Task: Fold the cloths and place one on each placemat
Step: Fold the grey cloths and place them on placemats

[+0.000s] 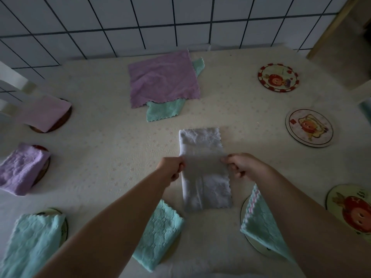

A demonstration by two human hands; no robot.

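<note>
Each grip, left hand (172, 166) and right hand (240, 165), pinches the long, narrow-folded white cloth (202, 173).

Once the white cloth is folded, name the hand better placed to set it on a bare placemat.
Right hand: the bare placemats lie on its side; those on the left are already covered.

The long fluffy folded cloth (202, 169) is pale grey-white. The square flat plush cloth (163, 77) is lilac, over a mint-green one (163, 111). The round placemats (278, 77) show red-orange cartoon figures.
</note>
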